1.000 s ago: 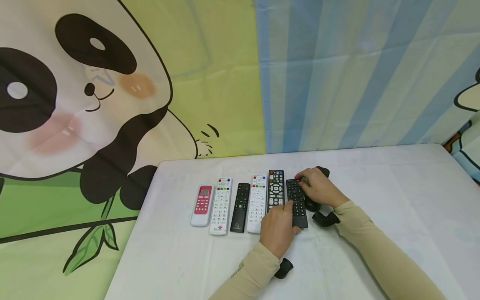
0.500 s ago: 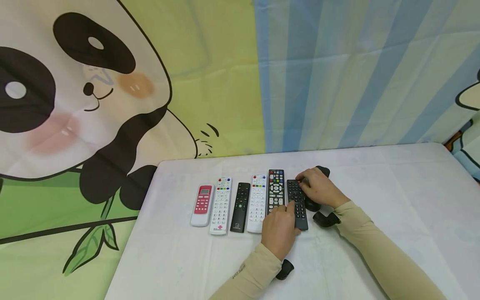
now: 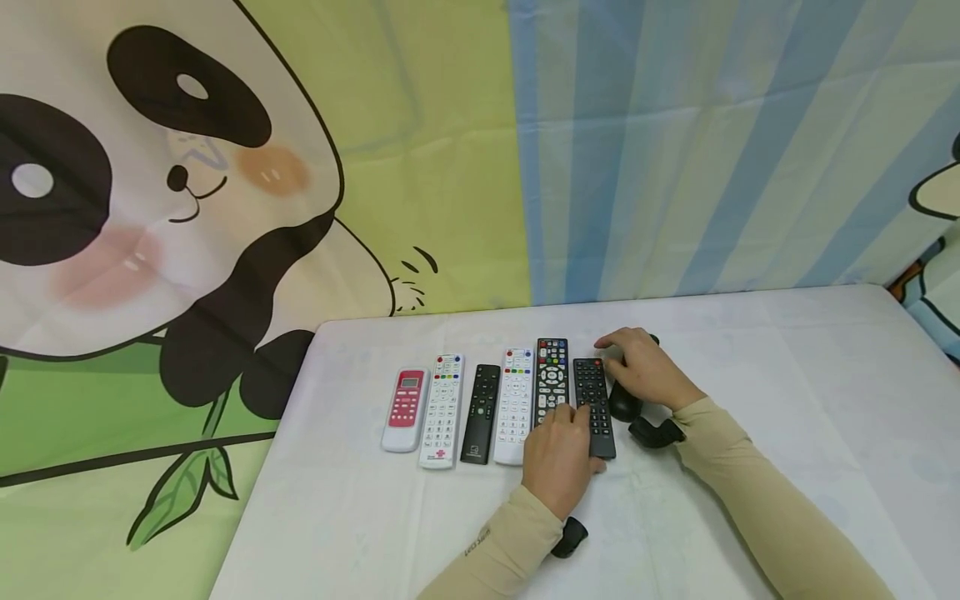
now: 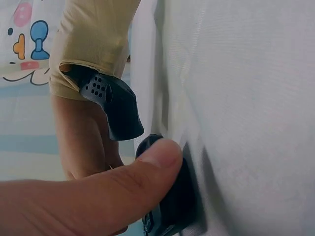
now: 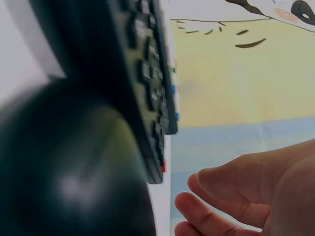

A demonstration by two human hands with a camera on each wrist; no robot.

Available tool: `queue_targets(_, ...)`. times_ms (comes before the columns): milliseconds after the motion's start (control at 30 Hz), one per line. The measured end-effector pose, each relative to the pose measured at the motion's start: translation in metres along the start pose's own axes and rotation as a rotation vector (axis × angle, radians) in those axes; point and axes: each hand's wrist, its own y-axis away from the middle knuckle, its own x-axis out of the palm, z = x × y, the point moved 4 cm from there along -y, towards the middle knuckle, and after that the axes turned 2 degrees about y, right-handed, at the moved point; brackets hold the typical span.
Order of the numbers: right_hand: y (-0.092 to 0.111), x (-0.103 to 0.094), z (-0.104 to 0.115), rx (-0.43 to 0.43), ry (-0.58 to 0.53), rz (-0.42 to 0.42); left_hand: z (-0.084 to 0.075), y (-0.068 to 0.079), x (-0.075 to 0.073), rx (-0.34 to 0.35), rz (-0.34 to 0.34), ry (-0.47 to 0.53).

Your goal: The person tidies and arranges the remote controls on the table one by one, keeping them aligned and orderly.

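Observation:
A slim black remote control (image 3: 591, 385) with small keys lies at the right end of a row of remotes on the white table. My left hand (image 3: 558, 462) holds its lower part, fingers on the top and thumb at the bottom end; in the left wrist view the thumb (image 4: 142, 172) presses against the remote's dark end (image 4: 172, 209). My right hand (image 3: 648, 367) is just off the remote's upper right corner, fingers loosely bent and holding nothing. Beneath it lies a black rounded object (image 3: 624, 404), mostly covered; its kind is unclear.
Left of the held remote stand a black remote with coloured keys (image 3: 552, 375), a white remote (image 3: 515, 408), a slim black remote (image 3: 480, 417), another white remote (image 3: 442, 412) and a white-and-red remote (image 3: 406, 410). A patterned cloth (image 3: 450, 167) hangs behind the table (image 3: 787, 375).
My right hand has let go of the remote's upper end and moved slightly up and right. My left hand stays on the remote, which has hardly moved.

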Motion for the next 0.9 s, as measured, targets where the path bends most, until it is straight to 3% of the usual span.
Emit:
queue_targets(433,0.001,-0.026,-0.005,0.063,-0.017,-0.052,0.003,-0.011,-0.007,-0.033,-0.062,0.069)
queue_targets(900,0.007,-0.041,-0.009,0.046,-0.060,-0.034,-0.012,-0.029,-0.006,-0.065,-0.043,0.098)
